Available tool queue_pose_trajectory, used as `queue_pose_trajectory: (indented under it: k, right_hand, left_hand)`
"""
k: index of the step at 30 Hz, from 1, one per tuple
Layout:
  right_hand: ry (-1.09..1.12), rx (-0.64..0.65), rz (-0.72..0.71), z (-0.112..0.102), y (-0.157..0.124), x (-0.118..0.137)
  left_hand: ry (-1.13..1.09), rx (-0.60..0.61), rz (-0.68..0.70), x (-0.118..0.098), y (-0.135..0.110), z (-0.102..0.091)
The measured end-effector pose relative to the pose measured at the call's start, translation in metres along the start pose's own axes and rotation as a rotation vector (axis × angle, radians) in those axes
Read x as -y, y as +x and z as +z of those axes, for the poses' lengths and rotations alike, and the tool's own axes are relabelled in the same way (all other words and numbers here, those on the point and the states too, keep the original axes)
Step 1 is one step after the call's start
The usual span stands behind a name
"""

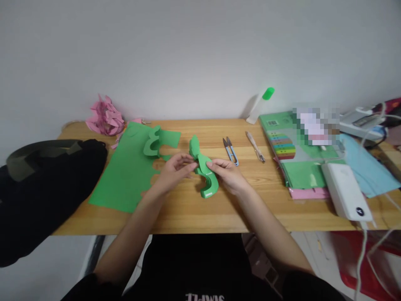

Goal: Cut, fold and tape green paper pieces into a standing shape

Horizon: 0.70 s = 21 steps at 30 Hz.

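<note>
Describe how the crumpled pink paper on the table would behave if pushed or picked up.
The crumpled pink paper would probably feel light for its bulk, being loosely bunched thin sheets. Its jagged, uneven outline suggests it would slide rather than roll. The open folds would likely squash when gripped.

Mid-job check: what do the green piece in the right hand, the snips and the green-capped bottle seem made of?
Green piece: probably paper or thin card, matte; its thin edges curve in layers.
Snips: likely metal, judging by the slim, dark blades; blue handles could be coated metal or plastic.
Bottle: probably plastic; pale, translucent-looking body, solid green cap.
</note>
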State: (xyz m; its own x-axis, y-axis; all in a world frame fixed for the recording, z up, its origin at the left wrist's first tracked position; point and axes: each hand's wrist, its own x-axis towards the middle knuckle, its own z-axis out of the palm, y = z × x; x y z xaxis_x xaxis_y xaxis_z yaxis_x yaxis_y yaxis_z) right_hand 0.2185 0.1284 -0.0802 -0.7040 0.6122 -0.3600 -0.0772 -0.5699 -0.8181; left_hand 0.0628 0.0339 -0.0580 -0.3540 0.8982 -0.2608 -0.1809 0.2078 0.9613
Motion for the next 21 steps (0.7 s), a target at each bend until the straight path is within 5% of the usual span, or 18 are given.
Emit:
queue_pose_trajectory:
  k: [6, 13, 21]
  right_hand:
    - [-0.037, -0.036, -0.045, -0.011, -0.001, 0.012]
    - [0.039, -0.063, 0.097, -0.026, 0.001, 0.023]
    - [-0.014, -0.206, 0.096, -0.025, 0.005, 0.023]
  left_hand:
    - [-0.149, -0.098, -0.012, 0.008, 0.014, 0.017]
    - [-0.371, -0.087, -0.132, 0.007, 0.016, 0.007]
    - [-0.439, -0.071, -0.147, 0.023, 0.022, 0.000]
